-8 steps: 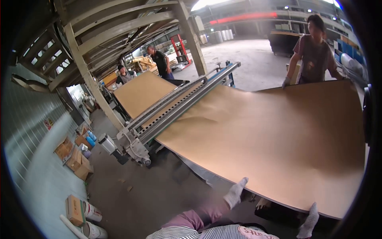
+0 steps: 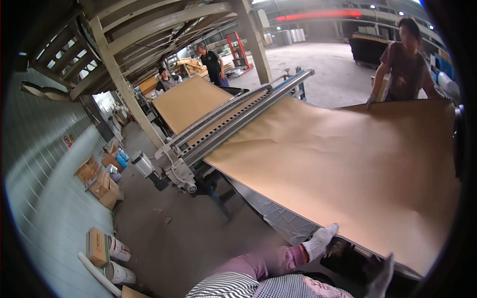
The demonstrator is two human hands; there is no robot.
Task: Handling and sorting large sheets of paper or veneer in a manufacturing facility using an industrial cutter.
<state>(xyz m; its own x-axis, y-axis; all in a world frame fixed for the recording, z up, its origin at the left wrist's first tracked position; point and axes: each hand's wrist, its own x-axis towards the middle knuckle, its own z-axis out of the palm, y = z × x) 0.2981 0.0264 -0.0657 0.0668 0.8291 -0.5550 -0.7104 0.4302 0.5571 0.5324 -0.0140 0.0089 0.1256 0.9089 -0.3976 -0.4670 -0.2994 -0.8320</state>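
One broad brown sheet [image 2: 343,169] of thin board lies flat across the tabletop [image 2: 278,218], its near edge overhanging toward the wearer and its far end running back under the long roller bar [image 2: 238,119] of the machine. The left hand [image 2: 320,242], in a grey knit glove, rests on that near edge with fingers laid together over the rim, seemingly pressing rather than pinching; whether the thumb clamps underneath I cannot tell. The right hand [image 2: 380,278], also gloved, sits low under the overhanging edge further along, and its fingers are too dark and cropped to judge. A co-worker [image 2: 405,59] across the sheet has a gloved hand on the far corner.

Risk, as I judge it: two people hold one large, limp sheet, so an uneven pull could skew it against the roller bar, buckle it, or crease the already rippled middle. A loose hold at the overhang could let the edge sag or slip, and fingers near the machine's end housing [image 2: 176,171] would be exposed to a pinch.

Around this lies a concrete floor [image 2: 198,238] with scraps, cardboard boxes [image 2: 99,184] and white tubs [image 2: 117,248] along a tiled wall [image 2: 49,164]. Timber beams [image 2: 149,35] pass overhead, and two more people [image 2: 211,62] stand behind a second brown sheet [image 2: 194,99].
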